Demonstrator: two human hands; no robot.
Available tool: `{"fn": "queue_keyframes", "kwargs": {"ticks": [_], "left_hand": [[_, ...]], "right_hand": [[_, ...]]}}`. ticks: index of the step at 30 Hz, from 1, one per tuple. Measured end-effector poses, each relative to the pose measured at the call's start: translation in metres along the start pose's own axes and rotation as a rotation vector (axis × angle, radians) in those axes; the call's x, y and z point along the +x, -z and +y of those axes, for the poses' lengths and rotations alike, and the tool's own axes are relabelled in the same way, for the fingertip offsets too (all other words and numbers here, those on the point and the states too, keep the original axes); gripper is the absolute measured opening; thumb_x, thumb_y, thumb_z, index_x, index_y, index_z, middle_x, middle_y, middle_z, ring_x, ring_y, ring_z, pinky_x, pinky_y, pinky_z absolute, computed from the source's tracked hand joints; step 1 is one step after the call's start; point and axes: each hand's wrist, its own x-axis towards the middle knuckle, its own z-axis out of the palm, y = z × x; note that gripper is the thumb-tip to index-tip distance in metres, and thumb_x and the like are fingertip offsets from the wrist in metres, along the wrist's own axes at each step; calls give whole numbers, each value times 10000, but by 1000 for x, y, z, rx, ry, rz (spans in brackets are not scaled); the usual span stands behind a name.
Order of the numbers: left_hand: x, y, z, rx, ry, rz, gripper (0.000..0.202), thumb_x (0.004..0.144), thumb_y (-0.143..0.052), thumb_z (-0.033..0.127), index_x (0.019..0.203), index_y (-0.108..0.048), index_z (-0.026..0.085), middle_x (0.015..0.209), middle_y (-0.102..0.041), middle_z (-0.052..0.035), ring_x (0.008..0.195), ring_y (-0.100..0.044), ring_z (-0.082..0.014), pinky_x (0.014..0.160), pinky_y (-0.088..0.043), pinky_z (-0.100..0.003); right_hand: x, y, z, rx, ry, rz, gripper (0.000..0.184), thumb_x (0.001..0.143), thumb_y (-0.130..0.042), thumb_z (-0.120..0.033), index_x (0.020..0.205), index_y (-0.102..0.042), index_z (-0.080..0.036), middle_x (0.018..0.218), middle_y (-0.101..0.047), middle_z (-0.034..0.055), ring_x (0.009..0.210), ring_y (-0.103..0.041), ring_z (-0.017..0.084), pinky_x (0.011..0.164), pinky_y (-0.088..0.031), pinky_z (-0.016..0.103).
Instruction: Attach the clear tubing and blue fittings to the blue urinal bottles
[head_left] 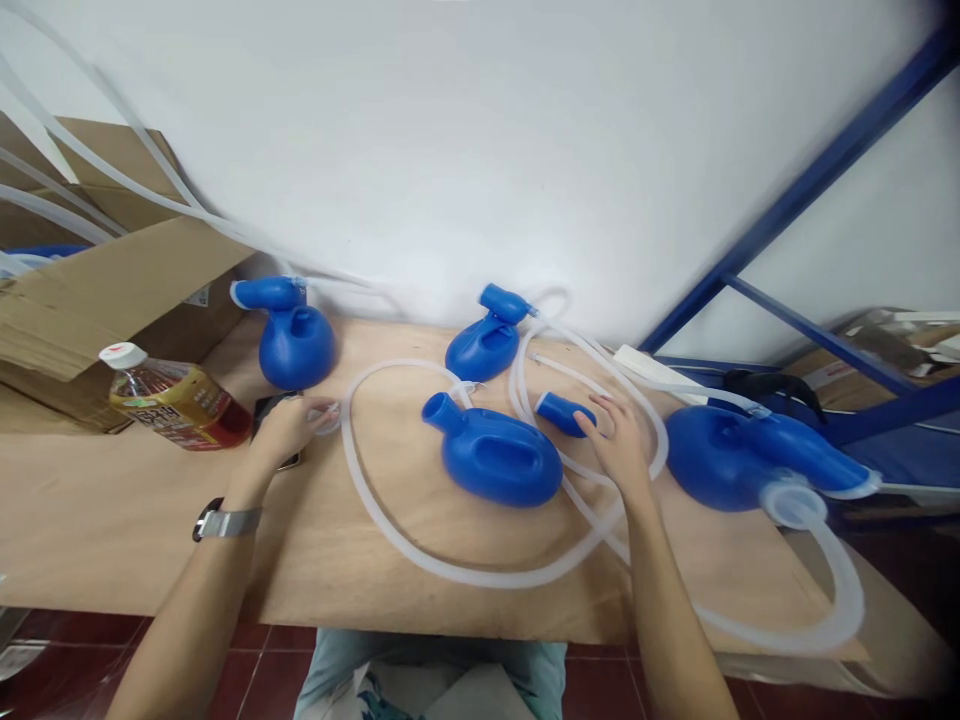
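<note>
My left hand (294,428) is over the table's left part, finger and thumb closed on a small clear plastic piece (327,424) beside a looped translucent hose (375,515). Under that wrist a dark flat object, partly hidden, shows its edge. My right hand (619,445) has its fingers apart, thumb at the end of a short blue plastic tube piece (559,412) lying on the wood. Between the hands a blue plastic urinal bottle (502,460) lies on its side, its open neck pointing up and left.
Blue bottles with hoses stand at back left (296,345), back middle (484,345) and right (712,455). A drink bottle (176,400) leans near an open cardboard box (135,290). A blue metal frame (810,190) rises at right. The white wall (450,140) bounds the table behind.
</note>
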Motion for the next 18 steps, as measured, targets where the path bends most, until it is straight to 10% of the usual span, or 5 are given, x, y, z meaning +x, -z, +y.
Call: {"fn": "queue_keyframes", "kwargs": {"ticks": [8, 18], "left_hand": [[-2, -3, 22, -18, 38, 2, 421, 898, -520, 369, 1179, -800, 226, 1163, -817, -119, 1085, -752, -345, 844, -567, -374], [-8, -19, 26, -107, -185, -36, 509, 895, -598, 513, 1300, -722, 232, 1442, -683, -140, 1336, -626, -356, 1108, -510, -459]], "right_hand": [[-32, -12, -103, 126, 505, -438, 354, 1029, -642, -495, 1310, -733, -300, 1389, -690, 100, 1334, -625, 312, 1186, -485, 543], [-41, -44, -99, 66, 523, -444, 364, 1038, -651, -409, 1387, -693, -317, 1308, -746, 72, 1189, -726, 292, 1048, -593, 478]]}}
